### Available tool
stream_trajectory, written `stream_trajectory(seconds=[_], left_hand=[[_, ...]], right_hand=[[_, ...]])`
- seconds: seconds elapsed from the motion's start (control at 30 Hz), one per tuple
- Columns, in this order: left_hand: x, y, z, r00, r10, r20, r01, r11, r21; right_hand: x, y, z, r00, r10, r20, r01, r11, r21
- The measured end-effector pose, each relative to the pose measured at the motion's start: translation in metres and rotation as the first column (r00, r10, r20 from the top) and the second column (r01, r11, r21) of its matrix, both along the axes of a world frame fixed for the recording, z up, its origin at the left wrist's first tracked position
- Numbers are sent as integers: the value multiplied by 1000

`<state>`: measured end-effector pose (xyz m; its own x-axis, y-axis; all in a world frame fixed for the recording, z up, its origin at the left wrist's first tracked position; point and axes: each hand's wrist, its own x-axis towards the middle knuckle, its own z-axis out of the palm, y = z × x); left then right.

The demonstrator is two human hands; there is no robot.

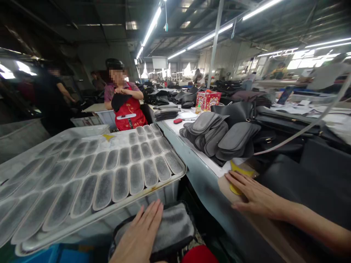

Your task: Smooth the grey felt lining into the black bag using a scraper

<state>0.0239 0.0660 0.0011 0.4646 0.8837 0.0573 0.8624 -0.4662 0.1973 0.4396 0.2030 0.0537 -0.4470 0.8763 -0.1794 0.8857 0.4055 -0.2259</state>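
So the big thing here is the tray (82,175) of grey insole-shaped pieces, rows and rows of them, tilted a bit and running off to the left and away from me, with its near right corner hanging just above the spot where my left hand is. To the right of the tray is the bench (197,171), its pale edge running away from me in a long line, and further along it sits a pile of dark grey pieces (219,135), fanned out, well apart from my hands. Below the tray's near edge is a grey fuzzy pad in a black frame (170,230), long axis going roughly left to right, tipped up a little at the right end. My left hand (142,237) lies flat on its left half, fingers (153,215) together and straight, pointing up toward the tray rim, not gripping anything. My right hand (255,197) is palm down on the bench, right of the tray corner, fingers slightly spread, fingertips touching a yellow piece (241,171) that pokes out beyond them. The left hand is clearly nearer the pad. There's open room between tray and bench; the tray rim crowds things overhead.
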Motion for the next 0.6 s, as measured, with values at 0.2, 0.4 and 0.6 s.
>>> stream_trajectory(seconds=[0.2,0.4,0.6], left_hand=[[22,0,-19,996,29,-81,4,927,374],[21,-1,-14,995,42,-86,2,889,458],[19,2,-23,997,11,-76,27,873,487]], right_hand=[[-5,-25,-44,997,29,-72,-13,975,223],[-12,-22,-57,953,294,-76,-245,892,380],[-31,-11,-90,833,363,-417,-179,890,419]])
